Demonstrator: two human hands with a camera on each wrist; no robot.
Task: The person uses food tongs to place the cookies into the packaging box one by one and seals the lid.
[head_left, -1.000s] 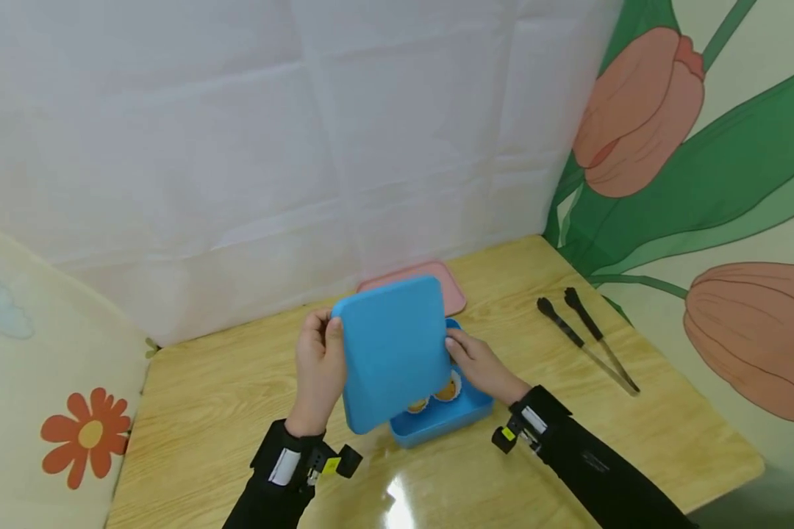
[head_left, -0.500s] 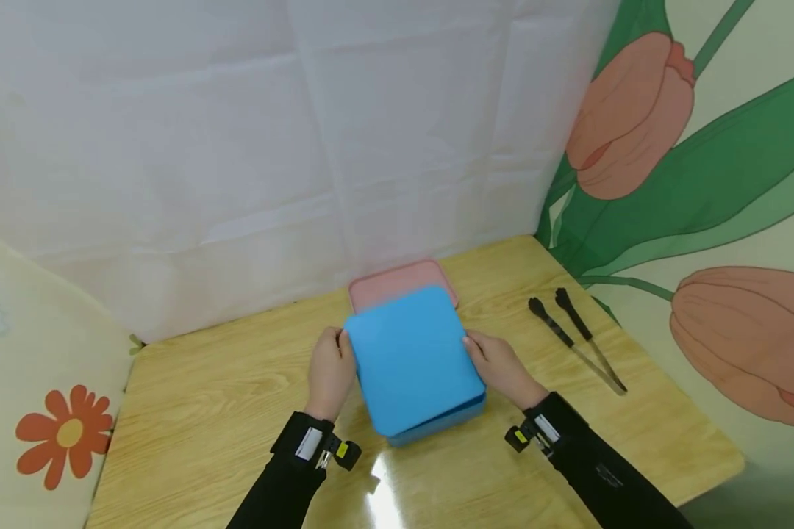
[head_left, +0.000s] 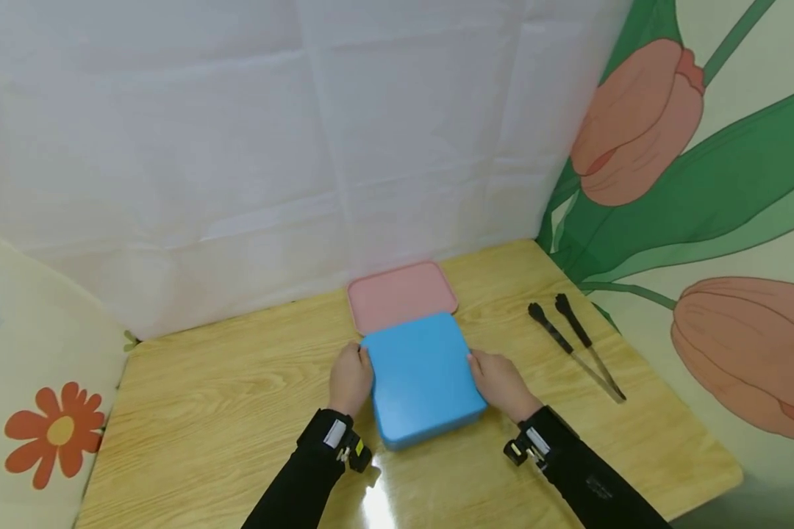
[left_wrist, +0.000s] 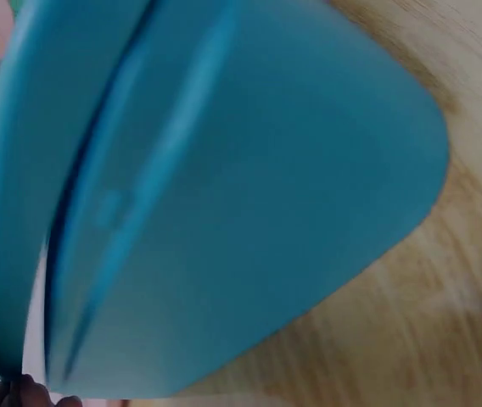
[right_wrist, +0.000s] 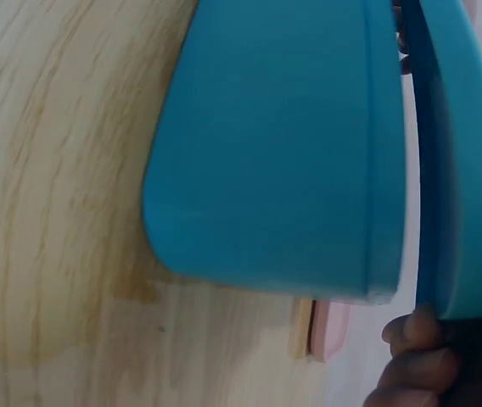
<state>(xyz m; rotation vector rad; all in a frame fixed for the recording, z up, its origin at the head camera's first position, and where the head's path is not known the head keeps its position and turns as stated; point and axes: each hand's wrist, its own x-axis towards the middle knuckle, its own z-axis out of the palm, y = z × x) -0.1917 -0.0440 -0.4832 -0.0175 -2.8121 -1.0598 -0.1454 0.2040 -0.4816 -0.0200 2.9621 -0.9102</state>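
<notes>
A square blue lid [head_left: 426, 375] lies over a blue box [left_wrist: 258, 186] of the same colour on the wooden table. Both wrist views show a narrow gap between the lid and the box's rim toward the back. My left hand [head_left: 352, 380] pinches the lid's left edge near its far corner, thumb along the side. On the opposite edge, my right hand [head_left: 503, 384] pinches the lid, with its fingertips [right_wrist: 415, 331] under the edge in the right wrist view. The lid hides the box's contents.
Just behind the box, a pink tray [head_left: 403, 297] lies by the white cloth backdrop [head_left: 238, 147]. To the right are tongs [head_left: 576, 323] with black tips, spread apart on the table [head_left: 225, 411]. Flower-patterned cloths flank the table on both sides.
Both hands have lowered the lid from a raised tilt onto the box, moving it slightly right and toward me. The cupcakes in paper cups seen inside earlier are now covered.
</notes>
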